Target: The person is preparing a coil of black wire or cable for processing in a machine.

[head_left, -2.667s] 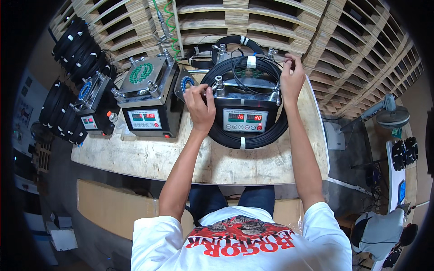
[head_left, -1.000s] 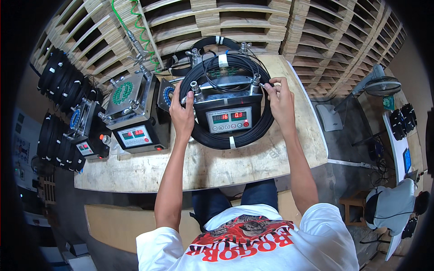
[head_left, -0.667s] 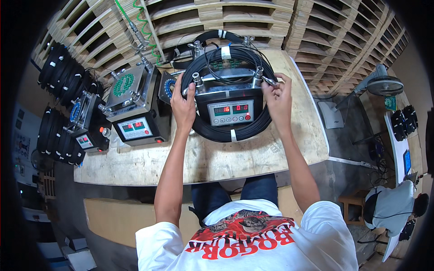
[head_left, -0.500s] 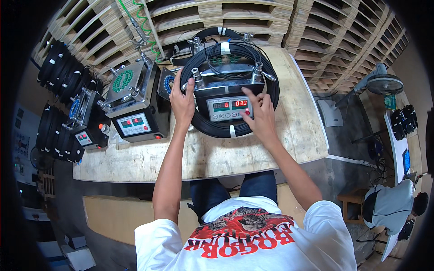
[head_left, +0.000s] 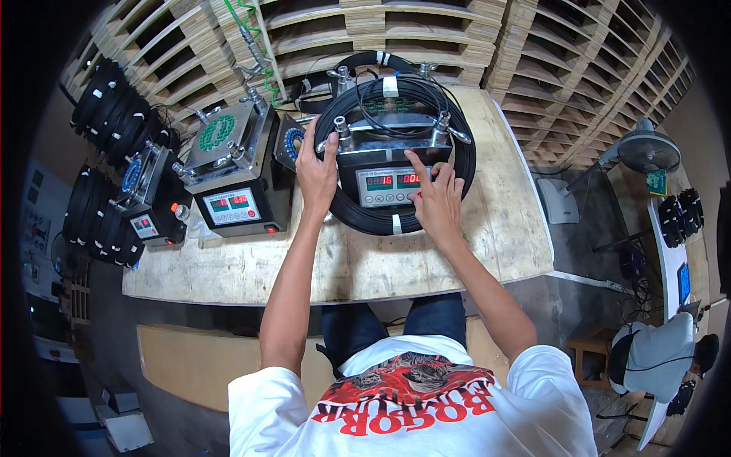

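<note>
A black benchtop machine (head_left: 365, 158) with a steel top and upright clamping posts stands before me, a coil of black cable (head_left: 365, 220) looped around it. White tape bands bind the coil. Its front control panel (head_left: 373, 199) has lit red digits and a row of round buttons. My left hand (head_left: 317, 179) grips the coil's left side, thumb up beside a front post and fingers partly hidden behind. At the panel's right end is my right hand (head_left: 440, 199), holding nothing. Its index finger points up across the display and its thumb touches or nearly touches the red button.
Two similar machines stand to the left, a middle one (head_left: 240, 179) and a smaller one (head_left: 152, 194), with an orange-capped bottle (head_left: 180, 212) between them. Cable coils (head_left: 106, 114) hang far left. Wooden pallets (head_left: 381, 30) rise behind the table (head_left: 487, 251). A person (head_left: 655, 354) sits far right.
The digits on the panel before me and on the middle machine have changed. My view has shifted slightly. Both hands stay at nearly the same places on the machine and coil.
</note>
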`<state>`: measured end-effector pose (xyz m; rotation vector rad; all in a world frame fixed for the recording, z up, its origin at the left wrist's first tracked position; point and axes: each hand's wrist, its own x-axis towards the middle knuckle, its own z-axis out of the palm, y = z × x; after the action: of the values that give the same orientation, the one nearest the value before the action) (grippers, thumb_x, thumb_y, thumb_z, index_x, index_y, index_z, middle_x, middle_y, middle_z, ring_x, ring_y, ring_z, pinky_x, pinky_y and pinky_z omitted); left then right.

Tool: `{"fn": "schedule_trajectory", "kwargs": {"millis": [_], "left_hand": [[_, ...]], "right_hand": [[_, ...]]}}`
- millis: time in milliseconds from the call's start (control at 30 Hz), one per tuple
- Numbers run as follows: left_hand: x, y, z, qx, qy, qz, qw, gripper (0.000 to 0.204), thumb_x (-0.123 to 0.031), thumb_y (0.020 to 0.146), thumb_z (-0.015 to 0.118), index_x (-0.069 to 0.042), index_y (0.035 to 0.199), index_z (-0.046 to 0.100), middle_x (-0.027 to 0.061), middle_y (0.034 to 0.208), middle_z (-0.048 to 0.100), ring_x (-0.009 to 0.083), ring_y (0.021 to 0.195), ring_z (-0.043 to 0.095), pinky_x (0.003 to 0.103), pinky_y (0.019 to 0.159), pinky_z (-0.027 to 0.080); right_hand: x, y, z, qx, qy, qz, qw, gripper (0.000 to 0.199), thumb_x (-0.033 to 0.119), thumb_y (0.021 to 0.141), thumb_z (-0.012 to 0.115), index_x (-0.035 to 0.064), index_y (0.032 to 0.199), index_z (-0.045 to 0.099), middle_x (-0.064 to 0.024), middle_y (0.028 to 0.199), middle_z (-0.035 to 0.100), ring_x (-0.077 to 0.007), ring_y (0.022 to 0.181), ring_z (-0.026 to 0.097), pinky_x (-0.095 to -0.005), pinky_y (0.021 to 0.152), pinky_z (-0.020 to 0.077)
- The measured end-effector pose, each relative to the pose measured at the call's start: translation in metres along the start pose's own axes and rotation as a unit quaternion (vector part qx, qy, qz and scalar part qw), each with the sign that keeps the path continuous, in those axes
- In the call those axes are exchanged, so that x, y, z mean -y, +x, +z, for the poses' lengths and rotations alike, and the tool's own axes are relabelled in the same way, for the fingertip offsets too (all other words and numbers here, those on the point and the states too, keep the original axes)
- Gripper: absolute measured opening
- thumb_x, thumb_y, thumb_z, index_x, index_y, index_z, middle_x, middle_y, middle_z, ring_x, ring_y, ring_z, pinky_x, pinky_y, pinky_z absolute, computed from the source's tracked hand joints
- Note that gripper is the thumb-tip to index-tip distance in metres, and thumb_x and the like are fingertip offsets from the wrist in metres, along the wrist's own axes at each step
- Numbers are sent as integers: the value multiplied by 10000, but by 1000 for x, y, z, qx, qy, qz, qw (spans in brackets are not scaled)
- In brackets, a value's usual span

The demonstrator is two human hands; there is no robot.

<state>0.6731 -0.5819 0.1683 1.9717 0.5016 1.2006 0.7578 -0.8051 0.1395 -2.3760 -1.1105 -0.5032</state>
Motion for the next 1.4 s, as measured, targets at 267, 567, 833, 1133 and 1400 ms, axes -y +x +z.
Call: {"fn": "schedule_trajectory", "kwargs": {"millis": [267,567,833,1133,1400], "left_hand": [[10,-8,-4,10,-27,-18,999,620,-457,979,606,-30,1420,514,241,1320,607,366,1209,599,404,1028,440],[2,-16,-3,-24,-23,34,999,680,-430,934,676,-63,1465,464,225,1266,580,370,1165,573,430,1010,432],[-23,-1,-33,5,249,138,959,302,-295,908,720,-9,946,630,135,888,585,322,861,560,466,824,423],[-12,25,-47,100,196,327,919,260,-133,885,737,5,804,533,136,711,530,309,676,495,419,641,430],[3,109,-58,250,-39,-85,964,450,-393,1036,552,-21,803,651,-37,600,488,40,539,444,235,501,348]], "right_hand": [[-19,2,-7,-202,339,75,916,424,73,871,683,72,1281,574,-109,1036,465,-235,923,478,-344,807,435],[-66,68,-22,-356,342,117,862,230,197,1033,537,3,1126,619,-111,925,543,-235,875,519,-355,857,434],[-53,58,-40,-189,347,86,915,174,123,911,733,20,1007,630,20,722,494,-73,649,432,-243,580,375],[-75,73,-47,-74,442,71,891,159,107,905,727,-17,886,629,9,658,537,-52,630,451,-249,564,372],[-135,163,-57,48,385,44,921,213,229,981,640,18,981,665,10,650,562,-48,580,478,-244,531,374]]}}
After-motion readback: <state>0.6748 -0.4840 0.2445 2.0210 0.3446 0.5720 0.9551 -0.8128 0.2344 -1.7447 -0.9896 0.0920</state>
